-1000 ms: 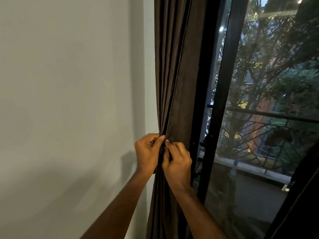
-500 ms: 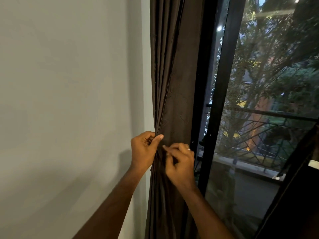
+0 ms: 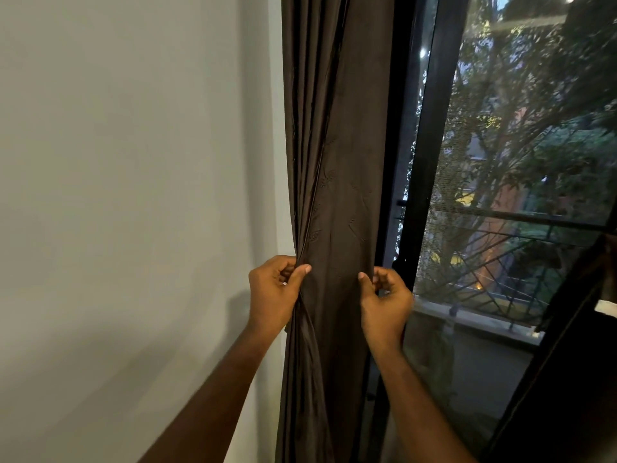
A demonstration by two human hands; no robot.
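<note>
Since a moment ago our right hand (image 3: 385, 304) slid its pinch rightward, spreading the curtain (image 3: 337, 202) flat. Our left hand (image 3: 275, 292) grips the gathered folds as an anchor.

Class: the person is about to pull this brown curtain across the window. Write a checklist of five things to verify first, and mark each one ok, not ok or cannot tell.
1. Gathered folds of the curtain gripped by the left hand: ok.
2. Free edge pinched by the right hand: ok.
3. Fabric between the hands spread flat: ok.
4. Edge not snagged on the window frame: cannot tell.
5. Top of the curtain running freely: cannot tell, out of view.
</note>
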